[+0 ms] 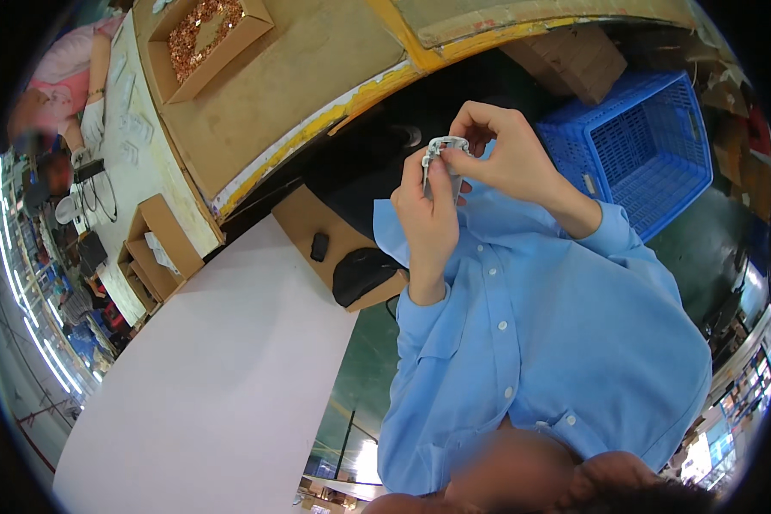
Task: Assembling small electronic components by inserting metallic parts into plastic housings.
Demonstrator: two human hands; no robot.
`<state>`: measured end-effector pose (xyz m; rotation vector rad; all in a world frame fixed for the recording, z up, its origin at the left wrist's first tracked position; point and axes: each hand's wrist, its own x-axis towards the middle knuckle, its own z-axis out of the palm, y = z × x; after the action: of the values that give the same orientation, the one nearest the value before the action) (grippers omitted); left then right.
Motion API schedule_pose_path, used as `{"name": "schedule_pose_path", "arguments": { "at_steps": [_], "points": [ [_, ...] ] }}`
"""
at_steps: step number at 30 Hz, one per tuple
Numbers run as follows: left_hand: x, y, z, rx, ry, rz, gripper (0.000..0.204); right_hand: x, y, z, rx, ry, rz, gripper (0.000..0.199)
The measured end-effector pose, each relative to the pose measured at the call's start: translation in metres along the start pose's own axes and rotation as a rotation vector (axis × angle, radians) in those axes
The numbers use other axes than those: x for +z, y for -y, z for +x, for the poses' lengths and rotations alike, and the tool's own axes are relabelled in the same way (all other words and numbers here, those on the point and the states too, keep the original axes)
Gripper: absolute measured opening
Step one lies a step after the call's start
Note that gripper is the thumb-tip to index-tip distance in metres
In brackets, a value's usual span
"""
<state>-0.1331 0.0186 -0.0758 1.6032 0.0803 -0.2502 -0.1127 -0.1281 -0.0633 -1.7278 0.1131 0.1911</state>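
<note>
Both hands [467, 184] — small white part [444, 147]

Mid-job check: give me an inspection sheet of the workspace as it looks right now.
Surface: white table; cardboard-covered bench with a yellow edge.
Job's things: small pale part, raised in front of the blue shirt.
Clutter: cardboard box of coppery pieces; open cardboard boxes; rounded black object and small black item on a brown box.
Hands: left hand and right hand both pinch the part.
Cables: black cables at the bench's far left.
Surroundings: blue crate, empty; green floor; a person in pink at the bench.
</note>
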Motion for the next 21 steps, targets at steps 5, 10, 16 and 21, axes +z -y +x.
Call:
{"name": "schedule_pose_path", "arguments": {
  "at_steps": [5,10,16,21],
  "points": [
    [-0.002,-0.003,0.0,0.038,0.046,0.043,0.022,-0.002,0.004,0.0,-0.01,0.008,-0.033,0.016],
    [0.001,-0.006,-0.001,0.064,0.055,0.102,0.02,-0.005,0.002,-0.003,-0.04,-0.006,-0.048,0.016],
    [-0.004,-0.005,0.0,0.035,0.021,0.042,0.02,0.0,0.003,-0.008,-0.076,-0.03,-0.002,0.014],
    [-0.006,-0.008,0.003,0.053,0.05,0.042,0.023,-0.003,0.008,-0.002,-0.069,-0.016,-0.02,0.015]
  ]
}}
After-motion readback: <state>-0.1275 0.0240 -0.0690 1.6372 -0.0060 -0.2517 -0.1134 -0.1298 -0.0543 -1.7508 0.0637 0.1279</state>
